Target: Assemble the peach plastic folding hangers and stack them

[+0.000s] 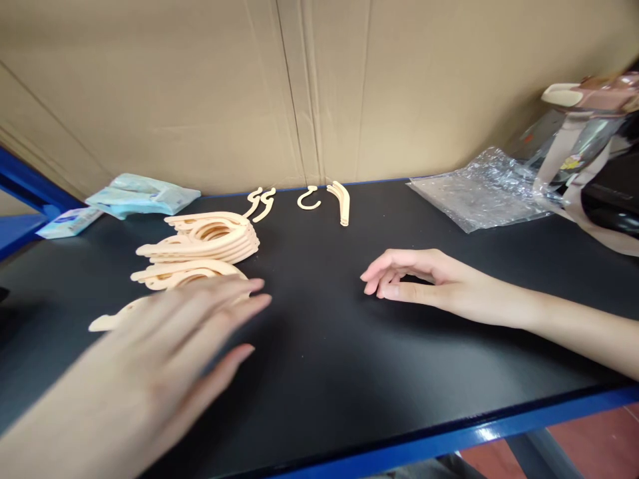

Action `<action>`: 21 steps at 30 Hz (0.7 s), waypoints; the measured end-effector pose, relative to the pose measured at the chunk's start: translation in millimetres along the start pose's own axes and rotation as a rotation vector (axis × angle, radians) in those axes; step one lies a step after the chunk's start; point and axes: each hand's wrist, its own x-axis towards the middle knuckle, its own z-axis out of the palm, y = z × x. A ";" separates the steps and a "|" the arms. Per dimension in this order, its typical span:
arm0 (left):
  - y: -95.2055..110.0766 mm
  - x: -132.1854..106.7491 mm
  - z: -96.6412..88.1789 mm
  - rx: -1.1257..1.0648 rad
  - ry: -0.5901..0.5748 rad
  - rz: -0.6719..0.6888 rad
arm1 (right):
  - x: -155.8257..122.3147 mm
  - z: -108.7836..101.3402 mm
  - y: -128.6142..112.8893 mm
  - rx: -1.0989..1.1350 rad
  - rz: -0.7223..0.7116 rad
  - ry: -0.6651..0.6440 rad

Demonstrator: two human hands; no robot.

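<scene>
My left hand point(170, 346) reaches forward over the black tabletop point(324, 346), fingers stretched out flat, partly covering the nearest of several peach plastic hanger pieces point(204, 246) piled at the left. It is blurred by motion and holds nothing that I can see. My right hand point(419, 279) rests on the tabletop at centre right, fingers loosely curled and slightly apart, with nothing in it. Small peach hooks point(262, 201) and a curved peach strip point(342, 199) lie near the back edge, beyond both hands.
Light blue packets point(142, 194) lie at the back left. A crumpled clear plastic bag point(484, 189) sits at the back right, beside a bag of dark and pink items point(594, 133). Cardboard point(319, 86) walls the back. The table's blue front edge point(449, 436) runs below.
</scene>
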 end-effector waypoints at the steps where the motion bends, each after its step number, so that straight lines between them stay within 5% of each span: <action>1: 10.8 6.1 5.4 0.018 0.018 0.118 | -0.1 0.0 0.1 0.002 -0.003 0.004; 6: 43.8 35.1 30.8 0.023 -0.076 0.262 | 1.6 0.3 2.3 0.044 -0.021 0.055; 12: 42.5 57.1 46.7 -0.075 -0.124 0.218 | 3.6 0.3 3.4 0.035 -0.040 0.116; 21: 35.1 56.4 52.3 -0.194 -0.096 0.139 | 32.3 -10.8 -3.1 -0.554 -0.272 0.157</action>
